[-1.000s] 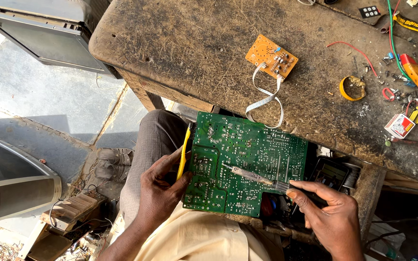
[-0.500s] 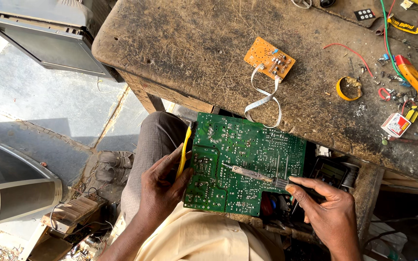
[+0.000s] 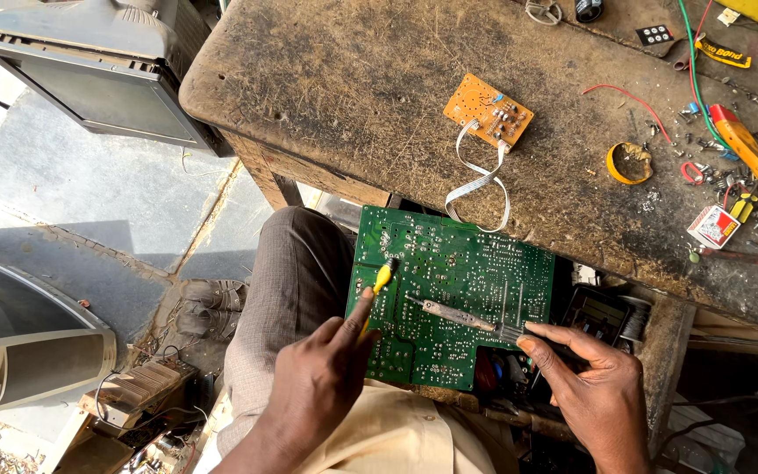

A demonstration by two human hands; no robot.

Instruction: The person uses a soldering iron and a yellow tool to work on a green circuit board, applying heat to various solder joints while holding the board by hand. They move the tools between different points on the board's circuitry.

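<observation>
The large green printed circuit board (image 3: 454, 294) rests on the person's lap. At its left edge the left hand (image 3: 322, 386) pinches a yellow-handled tool (image 3: 382, 279); the right hand (image 3: 594, 391) grips a grey soldering iron (image 3: 460, 318) (tip over the board's middle).

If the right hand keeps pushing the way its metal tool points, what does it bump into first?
Probably the yellow-handled tool in the left hand; the right hand aims its soldering iron leftward across the green circuit board.

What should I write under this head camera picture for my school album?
Left hand holds a yellow tool on a green circuit board; right hand holds a soldering iron.
</observation>
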